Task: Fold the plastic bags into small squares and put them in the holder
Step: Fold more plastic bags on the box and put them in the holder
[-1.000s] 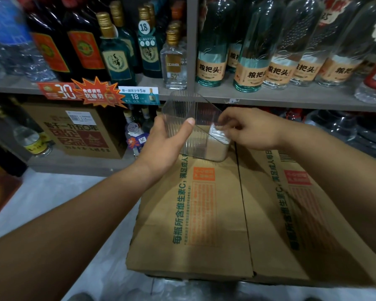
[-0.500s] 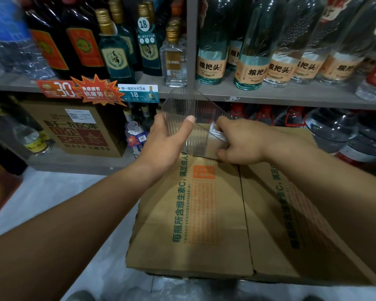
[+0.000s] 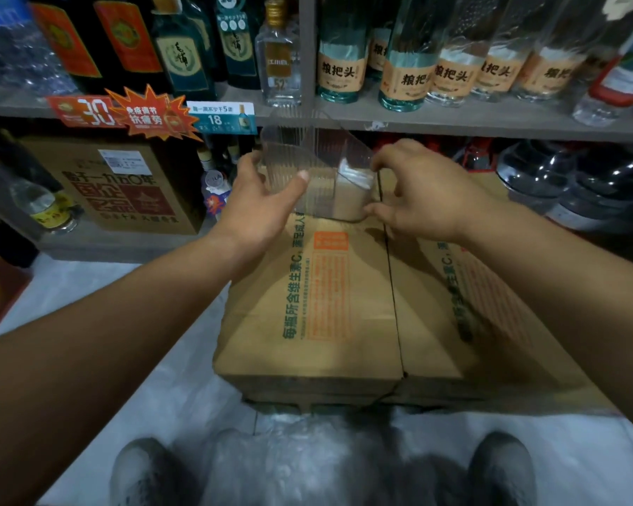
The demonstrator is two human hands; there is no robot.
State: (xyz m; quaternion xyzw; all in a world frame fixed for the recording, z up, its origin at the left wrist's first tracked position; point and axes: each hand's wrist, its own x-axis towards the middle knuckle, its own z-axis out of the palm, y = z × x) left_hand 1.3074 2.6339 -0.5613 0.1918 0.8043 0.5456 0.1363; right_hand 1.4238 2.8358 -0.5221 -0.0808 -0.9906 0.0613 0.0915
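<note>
Holder [image 3: 318,158], a clear ribbed plastic tub, is held on its left side by the left grip [image 3: 260,210], a bare hand: the thumb [image 3: 300,178] lies across the front wall and the fingers go behind it. Inside the holder, toward its right wall, sits a small pale folded bag [image 3: 355,177]. The right grip [image 3: 424,199], the other bare hand, is just beside the holder's right edge, thumb and forefinger spread in a loose curve with nothing between them; whether the tips touch the plastic is unclear. Under both grips the holder rests at the far end of a brown cardboard box [image 3: 344,304] printed with green and orange text. Beyond the grips runs a grey shelf [image 3: 454,118] lined with bottles [image 3: 340,63]. The box stands on a pale floor [image 3: 125,359].
</note>
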